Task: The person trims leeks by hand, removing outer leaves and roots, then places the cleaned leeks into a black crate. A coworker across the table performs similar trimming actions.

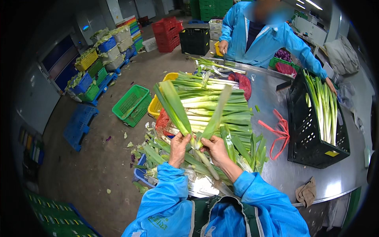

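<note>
Between my two hands is one leek (207, 164), its roots pointing down towards my body. My left hand (179, 148) pinches the leek's upright green leaves at the left. An outer leaf (217, 115) splits off to the right, and my right hand (217, 149) grips its base. Just beyond my hands a row of leeks (207, 114) lies crosswise, white stalks mostly to the left. Loose trimmed leaves (157, 151) are heaped beneath my hands, partly over a blue crate (141, 170). More cut leaf pieces (242, 148) lie by my right wrist.
A black crate (308, 124) holding upright leeks (322, 109) stands on the metal table (266, 89) at right, near red twine (279, 133) and a brown cloth (306, 191). Across the table a co-worker (263, 41) holds a knife and touches that crate. A green basket (132, 105) sits on the floor.
</note>
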A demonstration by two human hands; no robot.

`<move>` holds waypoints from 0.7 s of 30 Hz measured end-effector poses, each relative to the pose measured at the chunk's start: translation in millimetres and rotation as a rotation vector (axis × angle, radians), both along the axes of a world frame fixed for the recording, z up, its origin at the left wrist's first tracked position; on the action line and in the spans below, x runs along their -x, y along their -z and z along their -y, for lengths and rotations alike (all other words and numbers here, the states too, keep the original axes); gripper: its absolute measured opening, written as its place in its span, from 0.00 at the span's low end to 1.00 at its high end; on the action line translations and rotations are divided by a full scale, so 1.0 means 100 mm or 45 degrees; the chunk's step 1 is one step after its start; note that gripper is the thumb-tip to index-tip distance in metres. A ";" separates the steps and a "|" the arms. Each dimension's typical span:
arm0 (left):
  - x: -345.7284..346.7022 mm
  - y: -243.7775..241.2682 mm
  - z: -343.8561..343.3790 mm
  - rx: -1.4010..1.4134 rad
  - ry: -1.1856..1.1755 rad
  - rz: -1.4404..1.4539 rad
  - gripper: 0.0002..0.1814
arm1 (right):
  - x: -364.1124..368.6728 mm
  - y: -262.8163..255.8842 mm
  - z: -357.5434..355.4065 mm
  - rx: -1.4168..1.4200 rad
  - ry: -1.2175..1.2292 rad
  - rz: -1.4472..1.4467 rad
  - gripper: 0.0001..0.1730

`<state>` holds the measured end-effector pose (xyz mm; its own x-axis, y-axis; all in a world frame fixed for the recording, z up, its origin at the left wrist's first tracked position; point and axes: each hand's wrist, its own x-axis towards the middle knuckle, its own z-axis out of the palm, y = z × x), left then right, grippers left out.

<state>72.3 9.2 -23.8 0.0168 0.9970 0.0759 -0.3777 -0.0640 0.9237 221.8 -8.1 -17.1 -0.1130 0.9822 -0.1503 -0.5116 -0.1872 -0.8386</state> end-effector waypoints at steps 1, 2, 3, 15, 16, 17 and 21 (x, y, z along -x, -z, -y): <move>0.04 0.01 0.00 -0.020 0.013 -0.018 0.10 | -0.04 0.02 0.02 0.113 0.031 -0.135 0.09; 0.10 0.01 0.01 -0.053 0.037 -0.056 0.11 | -0.14 0.14 0.02 0.188 -0.015 -0.170 0.11; 0.13 0.01 0.01 -0.073 0.027 -0.073 0.11 | -0.20 0.21 0.05 0.230 0.007 -0.237 0.11; 1.03 -0.29 -0.07 -0.210 -0.273 -0.043 0.12 | -2.36 0.89 1.33 0.518 -0.508 1.146 0.14; 1.08 -0.29 -0.08 -0.182 -0.306 -0.095 0.13 | -2.40 0.90 1.32 0.399 -0.635 1.457 0.17; 1.08 -0.29 -0.09 -0.196 -0.277 -0.113 0.13 | -2.42 0.91 1.32 0.274 -0.755 1.766 0.20; 0.66 -0.47 -0.06 -0.214 -0.037 -0.045 0.15 | -1.65 0.44 0.92 -0.308 -0.321 1.854 0.34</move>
<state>6.7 14.8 22.8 -0.0062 0.9704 0.2414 -0.3411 -0.2290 0.9117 387.2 -100.4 -60.9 -0.1770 0.9771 -0.1181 0.8009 0.0732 -0.5943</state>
